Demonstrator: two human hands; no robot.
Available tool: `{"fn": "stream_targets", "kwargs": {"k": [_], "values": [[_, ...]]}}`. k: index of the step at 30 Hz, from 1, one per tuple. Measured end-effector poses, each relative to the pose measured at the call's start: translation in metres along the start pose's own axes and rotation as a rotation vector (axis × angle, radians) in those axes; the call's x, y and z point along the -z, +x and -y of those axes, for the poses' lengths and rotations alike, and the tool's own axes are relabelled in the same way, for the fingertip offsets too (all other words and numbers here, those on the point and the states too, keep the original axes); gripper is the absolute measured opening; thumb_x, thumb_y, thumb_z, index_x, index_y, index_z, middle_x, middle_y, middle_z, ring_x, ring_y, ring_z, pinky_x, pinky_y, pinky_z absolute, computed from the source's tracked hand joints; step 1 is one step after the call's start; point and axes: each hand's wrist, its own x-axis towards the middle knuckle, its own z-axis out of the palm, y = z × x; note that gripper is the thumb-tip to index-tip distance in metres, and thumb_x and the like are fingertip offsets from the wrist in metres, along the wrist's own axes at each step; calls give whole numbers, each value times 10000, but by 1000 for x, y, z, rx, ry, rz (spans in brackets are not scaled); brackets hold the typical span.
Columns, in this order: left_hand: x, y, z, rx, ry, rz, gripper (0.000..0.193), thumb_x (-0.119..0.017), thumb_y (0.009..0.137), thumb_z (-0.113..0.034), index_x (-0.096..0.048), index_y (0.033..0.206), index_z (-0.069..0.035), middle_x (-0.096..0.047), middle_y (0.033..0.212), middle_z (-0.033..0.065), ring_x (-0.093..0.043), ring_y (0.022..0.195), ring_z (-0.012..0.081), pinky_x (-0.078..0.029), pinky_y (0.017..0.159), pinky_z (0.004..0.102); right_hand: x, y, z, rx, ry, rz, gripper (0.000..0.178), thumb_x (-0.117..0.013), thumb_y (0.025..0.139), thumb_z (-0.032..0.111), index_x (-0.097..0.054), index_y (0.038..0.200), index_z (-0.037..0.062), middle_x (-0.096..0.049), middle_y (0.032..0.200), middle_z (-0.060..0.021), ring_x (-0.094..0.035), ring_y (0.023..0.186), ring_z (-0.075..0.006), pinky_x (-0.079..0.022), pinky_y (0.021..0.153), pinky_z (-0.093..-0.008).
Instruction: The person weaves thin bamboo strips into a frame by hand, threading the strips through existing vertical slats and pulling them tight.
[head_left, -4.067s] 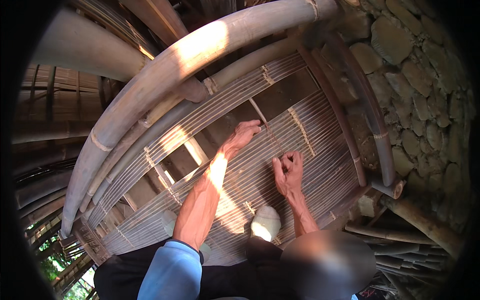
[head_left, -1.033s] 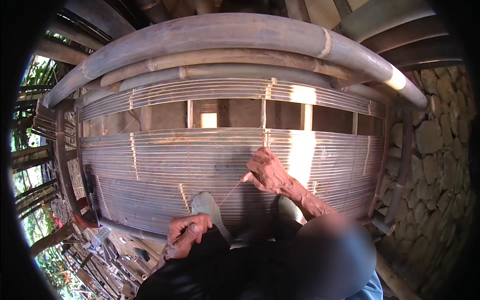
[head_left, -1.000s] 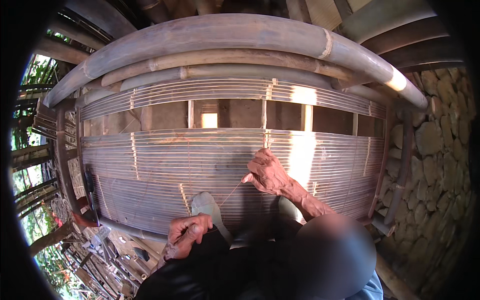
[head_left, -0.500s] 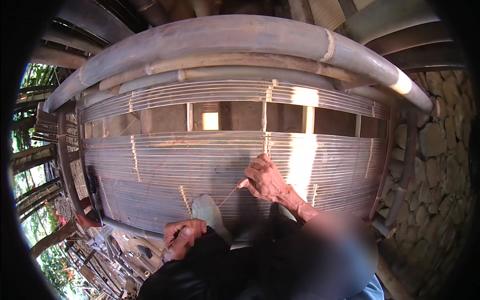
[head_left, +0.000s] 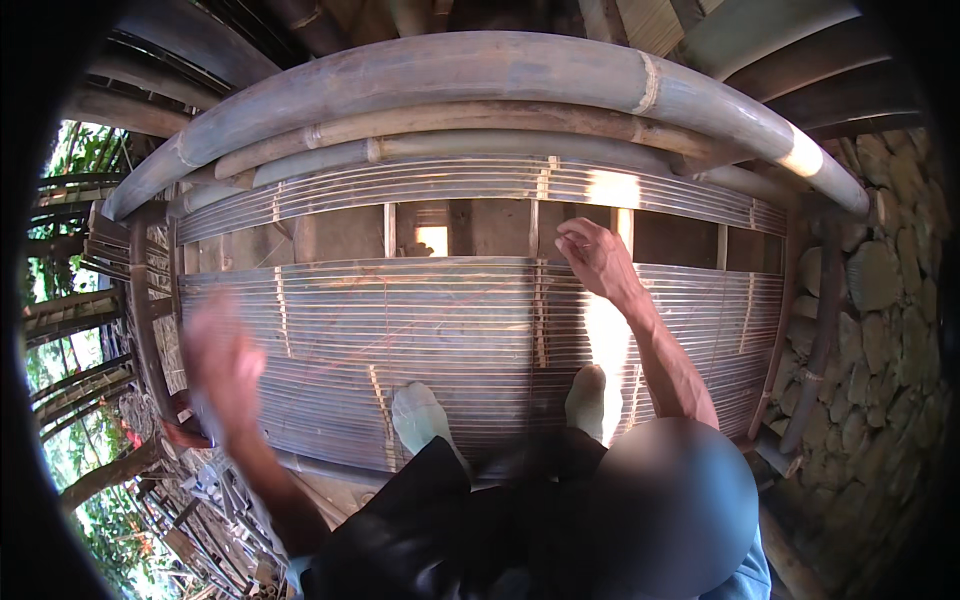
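Note:
A bench of thin split-bamboo slats spreads out beneath me, bound by pale cross ties. My right hand hovers at the open gap between the two slat sections, its fingers curled in; whatever they hold, if anything, is too small to see. My left hand is over the slats' left end, smeared by motion, so its fingers cannot be read. Just below it a reddish-brown piece shows by the bench's left edge. Fine reddish lines like thread cross the slats.
Thick bamboo rails form the bench's far side. My two feet in pale socks are on the slats. A stone wall stands at the right. Cut bamboo pieces lie on the ground at the lower left.
My left hand has swung from near my lap out to the bench's left end. My right hand has moved up and right to the gap; the taut thread at its fingers no longer shows.

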Motion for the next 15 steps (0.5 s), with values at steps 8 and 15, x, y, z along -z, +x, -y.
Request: {"fn": "stream_targets", "kwargs": {"k": [8,15], "values": [[-273,39,79,-393,649,639,275,-611,851,14,-776,1063,-46,-724,985,203,-693,909,371,-553,825,485,-33,35,-10,-229,-237,431,374,-575,878,214,-698,1210,92,-702,1036,-293,-684,996,-472,-561,902,-515],[-321,24,89,-529,649,597,246,-650,890,-106,-758,1103,-49,-743,1024,221,-708,934,385,-576,834,487,-19,25,-11,-188,-63,401,301,-580,865,192,-723,1087,47,-726,1013,-232,-687,955,-441,-555,872,-449]]}}
